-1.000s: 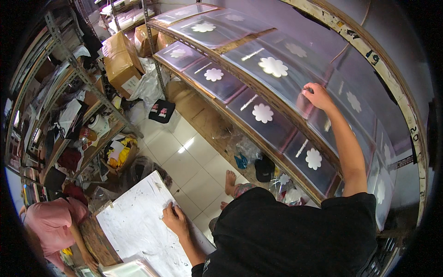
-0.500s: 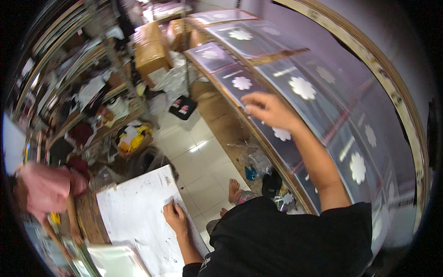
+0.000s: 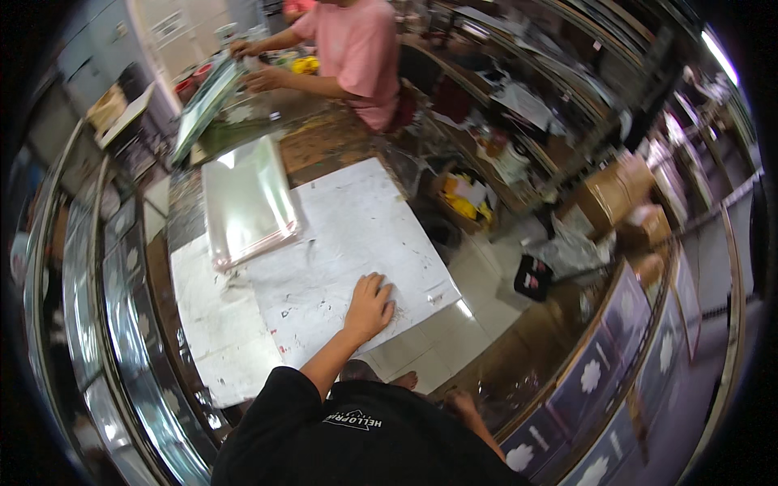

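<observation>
My left hand (image 3: 370,308) lies on the white sheet (image 3: 365,219) covering the table, near its right edge. Its fingers are stretched out and it holds nothing. Low at my right side, my right hand (image 3: 463,407) hangs beside the drying rack, partly hidden by my black shirt; its fingers cannot be made out clearly. Farther left on the table lies a stack of clear plastic sleeves (image 3: 247,202), well apart from my left hand. Dark sheets (image 3: 587,381) with white flower shapes lie in the rack at the right.
Across the table a person in a pink shirt (image 3: 365,57) holds a stack of glossy, greenish clear sheets (image 3: 203,109). More racks (image 3: 101,324) stand at the left. A cardboard box (image 3: 612,194), a box of yellow items (image 3: 466,198) and a black cap (image 3: 532,278) sit at the right.
The view has swung left from the rack toward the table. My right hand has dropped from over the rack's sheets to beside my body. My left hand stays on the white sheet.
</observation>
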Motion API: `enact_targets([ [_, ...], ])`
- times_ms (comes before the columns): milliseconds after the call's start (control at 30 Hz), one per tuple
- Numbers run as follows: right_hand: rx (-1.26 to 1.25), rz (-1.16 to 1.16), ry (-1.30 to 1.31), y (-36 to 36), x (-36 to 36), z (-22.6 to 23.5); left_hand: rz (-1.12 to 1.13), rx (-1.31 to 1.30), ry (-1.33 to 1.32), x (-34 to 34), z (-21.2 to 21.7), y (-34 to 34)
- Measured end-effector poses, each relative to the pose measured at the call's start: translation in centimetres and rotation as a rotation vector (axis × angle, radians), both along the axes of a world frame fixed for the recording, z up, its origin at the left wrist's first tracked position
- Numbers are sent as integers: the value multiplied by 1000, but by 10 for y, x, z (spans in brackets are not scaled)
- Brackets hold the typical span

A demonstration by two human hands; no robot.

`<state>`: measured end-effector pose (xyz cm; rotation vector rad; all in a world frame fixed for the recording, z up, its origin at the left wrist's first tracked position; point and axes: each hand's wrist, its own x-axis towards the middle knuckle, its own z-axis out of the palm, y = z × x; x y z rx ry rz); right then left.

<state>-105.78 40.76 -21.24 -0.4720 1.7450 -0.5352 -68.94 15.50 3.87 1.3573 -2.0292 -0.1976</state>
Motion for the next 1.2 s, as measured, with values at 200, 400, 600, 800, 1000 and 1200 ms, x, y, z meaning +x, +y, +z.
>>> enact_targets([
  [200, 110, 513, 97, -22, -45, 63, 51, -7, -14, -6, 6, 4],
  [400, -57, 317, 255, -66, -111, 20, 49, 2, -16, -9, 10, -3],
  [600, -137, 252, 260, -96, -110, -1, 62, 28, -22, -9, 8, -4],
  [800, 23, 351, 157, -104, -56, 75, 91, 26, 76, -2, -4, -3],
  [1000, 191, 523, 306, -130, -68, 84, 386, -43, 265, -4, 26, -27],
  [1200, 19, 643, 237, -178, -125, 79, 726, -187, -249, 49, 83, -88],
])
